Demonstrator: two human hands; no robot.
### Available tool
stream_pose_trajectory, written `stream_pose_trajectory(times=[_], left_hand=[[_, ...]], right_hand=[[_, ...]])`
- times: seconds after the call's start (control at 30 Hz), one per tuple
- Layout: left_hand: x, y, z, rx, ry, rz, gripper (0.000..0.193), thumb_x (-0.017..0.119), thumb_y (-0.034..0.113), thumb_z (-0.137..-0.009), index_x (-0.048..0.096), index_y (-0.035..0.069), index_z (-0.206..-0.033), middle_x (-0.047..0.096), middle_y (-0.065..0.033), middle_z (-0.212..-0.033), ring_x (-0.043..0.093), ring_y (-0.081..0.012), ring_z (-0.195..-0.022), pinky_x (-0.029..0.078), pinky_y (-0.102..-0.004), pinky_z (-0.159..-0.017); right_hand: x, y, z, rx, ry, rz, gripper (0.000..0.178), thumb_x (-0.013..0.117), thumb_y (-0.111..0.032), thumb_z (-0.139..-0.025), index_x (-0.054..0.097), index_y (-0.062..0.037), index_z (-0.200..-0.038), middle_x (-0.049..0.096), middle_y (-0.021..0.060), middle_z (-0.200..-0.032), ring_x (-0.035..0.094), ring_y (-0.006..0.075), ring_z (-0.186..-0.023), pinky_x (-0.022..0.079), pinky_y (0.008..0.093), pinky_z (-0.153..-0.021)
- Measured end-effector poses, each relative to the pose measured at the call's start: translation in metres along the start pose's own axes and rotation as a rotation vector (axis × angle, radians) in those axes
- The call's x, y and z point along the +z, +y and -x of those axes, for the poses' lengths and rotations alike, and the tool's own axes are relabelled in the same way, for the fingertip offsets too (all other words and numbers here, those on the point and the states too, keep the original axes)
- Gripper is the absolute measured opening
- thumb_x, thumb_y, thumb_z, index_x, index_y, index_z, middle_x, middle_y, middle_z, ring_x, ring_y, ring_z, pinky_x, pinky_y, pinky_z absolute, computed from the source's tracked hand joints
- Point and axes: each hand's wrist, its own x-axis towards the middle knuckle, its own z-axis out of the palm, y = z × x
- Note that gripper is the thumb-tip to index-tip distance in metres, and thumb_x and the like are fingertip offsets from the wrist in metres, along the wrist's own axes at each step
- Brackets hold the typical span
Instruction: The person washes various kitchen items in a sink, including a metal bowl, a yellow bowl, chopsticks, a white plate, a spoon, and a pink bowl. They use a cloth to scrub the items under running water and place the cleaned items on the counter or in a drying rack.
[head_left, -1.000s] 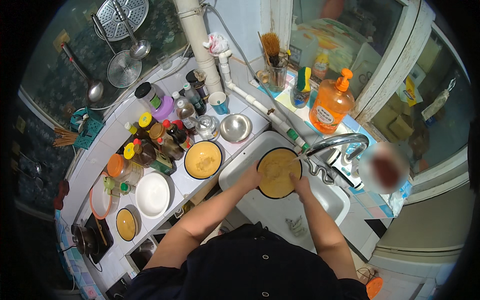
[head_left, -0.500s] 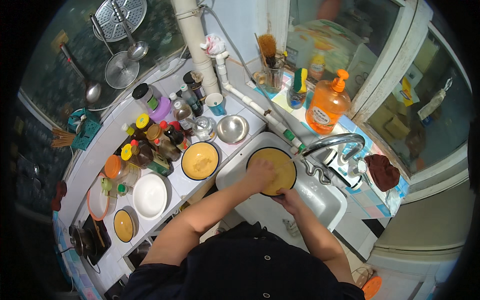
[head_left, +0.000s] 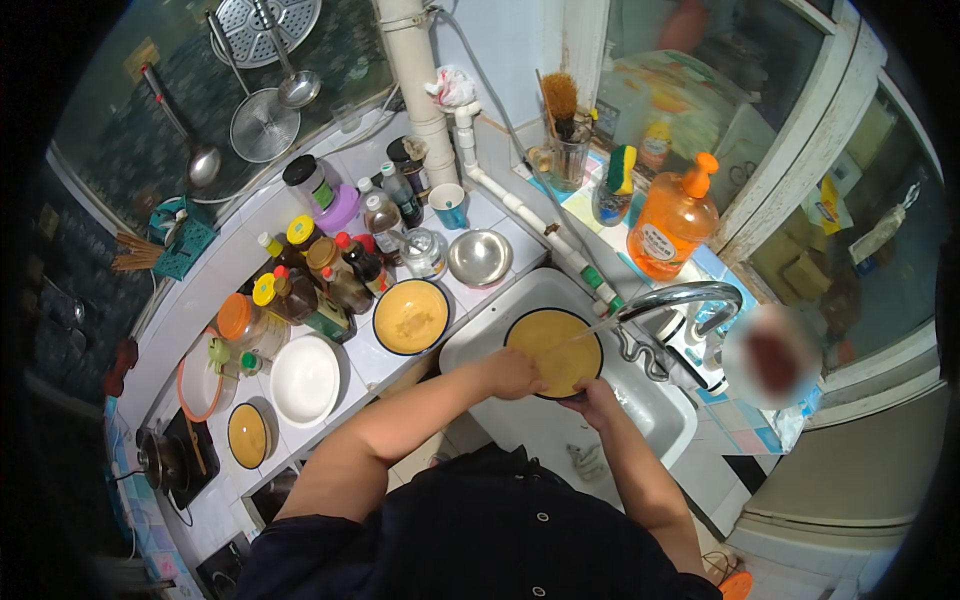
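Observation:
A yellow enamel bowl with a dark rim point(head_left: 553, 340) is held over the white sink. My right hand point(head_left: 596, 402) grips its near right rim, thumb on top and fingers underneath. Across the near left part of the bowl lies my left hand point(head_left: 514, 374), its fingers curled in; whether anything is in them is hidden. From the chrome faucet point(head_left: 690, 292) a thin stream of water falls into the bowl.
The sink point(head_left: 480, 318) has a grey drain part at its near end. On the left counter stand a second yellow bowl point(head_left: 411, 316), a steel bowl point(head_left: 480, 257), a white bowl point(head_left: 305, 380) and several bottles. An orange pump bottle point(head_left: 668, 225) and a sponge point(head_left: 621, 170) stand behind the sink.
My left hand has drawn back from the bowl's middle toward its near left edge. My right hand still holds the rim. The whole view has shifted slightly.

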Motion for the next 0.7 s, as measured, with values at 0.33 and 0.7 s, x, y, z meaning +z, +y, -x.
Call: stream_pose_trajectory(times=[0.33, 0.7], left_hand=[[0.026, 0.009, 0.038, 0.013, 0.286, 0.968, 0.024, 0.055, 0.026, -0.085, 0.059, 0.010, -0.102, 0.062, -0.0055, -0.090, 0.056, -0.0205, -0.087, 0.041, -0.0313, -0.078], [0.051, -0.016, 0.145, -0.354, 0.638, 1.427, 0.023, 0.053, 0.017, -0.088, 0.057, 0.002, -0.105, 0.060, 0.0022, -0.089, 0.051, -0.0073, -0.079, 0.042, -0.0226, -0.071]], right_hand=[[-0.015, -0.007, 0.004, -0.042, 0.076, 0.182, 0.070, 0.037, -0.057, -0.086, 0.032, -0.0047, -0.131, 0.037, 0.0123, -0.133, 0.026, 0.0263, -0.128, 0.023, 0.0454, -0.102], [-0.010, 0.049, -0.054, 0.095, 0.220, 0.030, 0.060, 0.040, -0.047, -0.089, 0.031, -0.0071, -0.133, 0.035, 0.0115, -0.135, 0.031, 0.0266, -0.125, 0.021, 0.0404, -0.103]])
